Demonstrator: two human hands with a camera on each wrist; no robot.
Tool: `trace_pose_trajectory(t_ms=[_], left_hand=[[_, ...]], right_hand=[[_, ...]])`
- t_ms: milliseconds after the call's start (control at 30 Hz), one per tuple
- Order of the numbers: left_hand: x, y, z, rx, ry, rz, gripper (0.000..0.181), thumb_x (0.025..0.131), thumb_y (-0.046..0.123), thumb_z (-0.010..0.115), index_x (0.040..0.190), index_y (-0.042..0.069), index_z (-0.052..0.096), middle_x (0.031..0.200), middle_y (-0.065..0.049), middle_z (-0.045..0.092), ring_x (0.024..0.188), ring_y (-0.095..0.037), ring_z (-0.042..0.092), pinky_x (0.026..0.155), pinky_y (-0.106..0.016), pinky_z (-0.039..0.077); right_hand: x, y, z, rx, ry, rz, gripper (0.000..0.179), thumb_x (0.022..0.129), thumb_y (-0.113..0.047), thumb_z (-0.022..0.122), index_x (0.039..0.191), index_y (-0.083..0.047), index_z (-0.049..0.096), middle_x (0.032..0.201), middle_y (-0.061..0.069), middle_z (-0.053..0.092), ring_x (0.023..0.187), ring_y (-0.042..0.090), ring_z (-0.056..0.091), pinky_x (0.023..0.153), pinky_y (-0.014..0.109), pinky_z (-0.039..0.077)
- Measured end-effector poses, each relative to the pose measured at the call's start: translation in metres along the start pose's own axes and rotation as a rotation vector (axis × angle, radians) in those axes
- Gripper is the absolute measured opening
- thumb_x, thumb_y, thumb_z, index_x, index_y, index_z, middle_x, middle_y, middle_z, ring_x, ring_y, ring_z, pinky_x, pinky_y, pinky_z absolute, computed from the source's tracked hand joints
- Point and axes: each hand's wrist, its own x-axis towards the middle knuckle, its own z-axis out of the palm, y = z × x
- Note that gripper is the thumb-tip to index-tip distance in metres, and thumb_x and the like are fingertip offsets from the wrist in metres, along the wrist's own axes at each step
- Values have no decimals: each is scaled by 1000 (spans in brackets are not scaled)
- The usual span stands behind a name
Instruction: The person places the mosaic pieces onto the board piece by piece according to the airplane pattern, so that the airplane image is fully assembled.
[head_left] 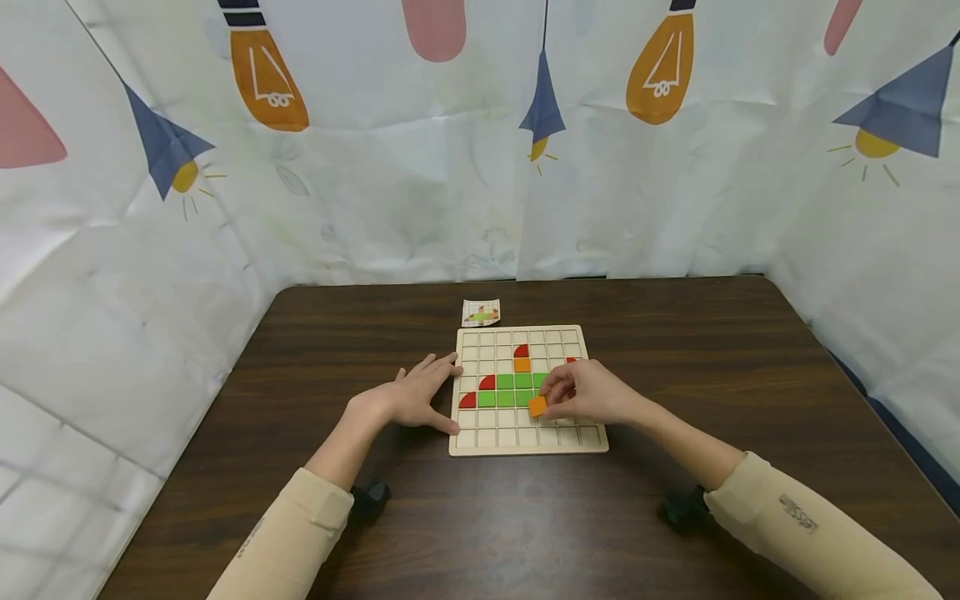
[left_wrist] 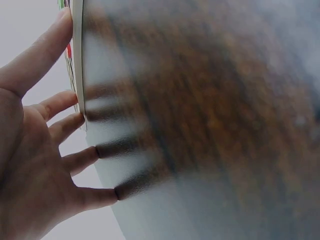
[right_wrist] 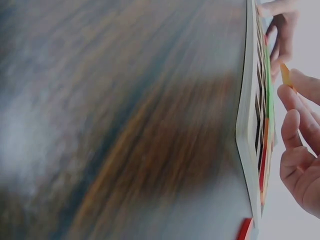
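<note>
A pale wooden grid board [head_left: 498,437] lies on the dark table, with green square tiles [head_left: 506,390], red quarter-round tiles [head_left: 467,401] and an orange tile [head_left: 522,365] set in its cells. Between thumb and fingertips my right hand [head_left: 592,392] pinches an orange square tile [head_left: 537,406], held tilted close over the board, just below the green rows. That tile [right_wrist: 285,76] shows edge-on in the right wrist view. My left hand [head_left: 412,396] spreads its fingers along the board's left edge, thumb and fingertips at the rim. The right hand hides part of the board's right side.
A small picture card [head_left: 481,313] with a coloured grid pattern lies just behind the board. In the right wrist view a red piece [right_wrist: 245,229] sits by the board's near corner. A white printed curtain [head_left: 480,192] hangs around the dark wooden table [head_left: 360,325].
</note>
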Motion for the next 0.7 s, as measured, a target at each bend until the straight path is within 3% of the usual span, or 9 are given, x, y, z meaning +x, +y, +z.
trace_pose_trajectory(t_ms=[233, 700], left_hand=[[0, -1, 0, 4, 0, -1, 97, 85, 48, 83, 159, 9, 34, 171, -13, 9, 155, -41, 3, 113, -76, 6], [2, -2, 1, 4, 3, -3, 98, 84, 49, 84, 159, 10, 34, 171, -12, 9, 155, -41, 3, 113, -77, 7]], right_hand=[[5, -5, 9, 16, -27, -17, 24, 83, -14, 87, 100, -5, 74, 78, -10, 73, 75, 10, 70, 74, 28, 56], [10, -9, 15, -83, 0, -33, 24, 80, -17, 90, 94, -6, 74, 74, -12, 70, 70, 5, 64, 69, 27, 54]])
